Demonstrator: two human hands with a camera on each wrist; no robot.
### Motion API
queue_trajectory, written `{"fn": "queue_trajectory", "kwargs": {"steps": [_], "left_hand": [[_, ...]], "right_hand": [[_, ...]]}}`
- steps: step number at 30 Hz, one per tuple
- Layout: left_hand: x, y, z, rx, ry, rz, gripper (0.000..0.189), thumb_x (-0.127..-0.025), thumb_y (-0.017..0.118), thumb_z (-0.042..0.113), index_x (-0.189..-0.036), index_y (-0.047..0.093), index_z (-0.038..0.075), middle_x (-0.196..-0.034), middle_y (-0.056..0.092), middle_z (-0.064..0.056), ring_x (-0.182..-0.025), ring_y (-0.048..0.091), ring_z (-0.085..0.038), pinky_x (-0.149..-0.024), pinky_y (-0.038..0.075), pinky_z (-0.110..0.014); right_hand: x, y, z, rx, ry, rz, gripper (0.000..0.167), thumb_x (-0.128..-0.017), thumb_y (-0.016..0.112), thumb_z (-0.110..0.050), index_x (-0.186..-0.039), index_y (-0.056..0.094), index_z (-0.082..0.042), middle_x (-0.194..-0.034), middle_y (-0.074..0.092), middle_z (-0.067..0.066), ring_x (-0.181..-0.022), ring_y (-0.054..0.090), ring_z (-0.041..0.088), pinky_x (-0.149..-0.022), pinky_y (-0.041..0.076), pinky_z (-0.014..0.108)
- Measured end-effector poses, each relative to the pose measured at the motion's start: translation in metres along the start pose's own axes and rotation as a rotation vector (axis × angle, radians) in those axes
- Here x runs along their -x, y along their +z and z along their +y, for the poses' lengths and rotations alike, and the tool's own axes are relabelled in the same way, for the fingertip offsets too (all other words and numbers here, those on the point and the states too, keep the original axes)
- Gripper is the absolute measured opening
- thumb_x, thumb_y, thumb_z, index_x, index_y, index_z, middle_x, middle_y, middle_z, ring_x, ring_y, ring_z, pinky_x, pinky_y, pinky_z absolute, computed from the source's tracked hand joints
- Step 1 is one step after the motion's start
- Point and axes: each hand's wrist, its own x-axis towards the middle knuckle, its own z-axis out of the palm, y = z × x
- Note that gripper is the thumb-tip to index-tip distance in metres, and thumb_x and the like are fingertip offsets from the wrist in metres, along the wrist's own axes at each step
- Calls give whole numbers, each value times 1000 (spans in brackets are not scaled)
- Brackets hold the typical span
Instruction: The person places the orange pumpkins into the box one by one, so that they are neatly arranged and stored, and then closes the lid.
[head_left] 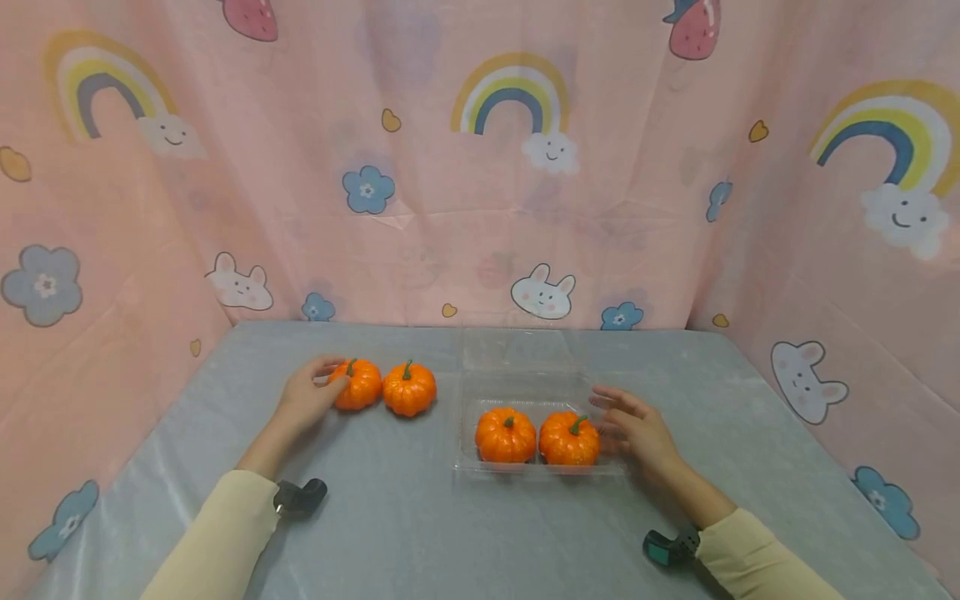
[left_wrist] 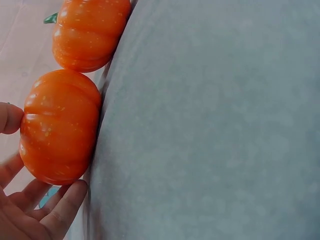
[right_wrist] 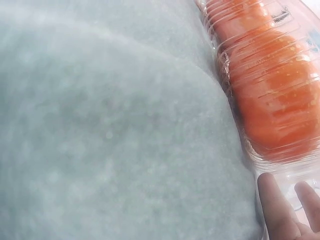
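Note:
My left hand (head_left: 303, 398) holds the leftmost small orange pumpkin (head_left: 363, 387) on the table, thumb on one side and fingers on another. In the left wrist view, that pumpkin (left_wrist: 61, 131) sits between the thumb and the fingertips. Just right of it is a second pumpkin (head_left: 409, 392) with a green stem. A clear plastic clamshell box (head_left: 517, 350) lies with its lid raised toward the back. Two more pumpkins, one left (head_left: 506, 435) and one right (head_left: 572, 442), sit side by side in its base. My right hand (head_left: 643, 435) is at the box's right side, fingers extended.
A grey cloth covers the table (head_left: 390, 517). Pink printed curtains (head_left: 450, 242) stand along its back and sides. Dark bands with small devices are on both wrists, the left one (head_left: 300, 498) and the right one (head_left: 671, 548).

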Motion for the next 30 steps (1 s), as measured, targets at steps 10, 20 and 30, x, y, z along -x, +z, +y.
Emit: {"fn": "queue_trajectory", "kwargs": {"steps": [10, 20, 30], "left_hand": [[1, 2, -1, 43, -16, 30, 46, -93, 57, 27, -134, 51, 7, -139, 49, -24, -122, 52, -43, -100, 46, -54], [5, -2, -1, 91, -15, 125, 42, -90, 60, 22, -130, 55, 10, -135, 53, -20, -118, 56, -40, -97, 48, -50], [7, -5, 7, 119, 1, 159, 41, -90, 60, 22, -129, 56, 11, -137, 52, -17, -119, 54, -39, -96, 49, -50]], "right_hand": [[1, 0, 0, -5, -1, 1, 46, -102, 41, -19, -144, 39, -2, -147, 42, 24, -94, 64, 11, -78, 59, 33], [-1, 1, 1, -1, 11, 14, 46, -101, 43, -20, -144, 40, -4, -146, 43, 23, -92, 64, 11, -77, 59, 32], [-2, 0, 4, 10, 8, 8, 45, -101, 43, -18, -144, 41, -4, -146, 44, 23, -94, 64, 11, -78, 59, 34]]}}
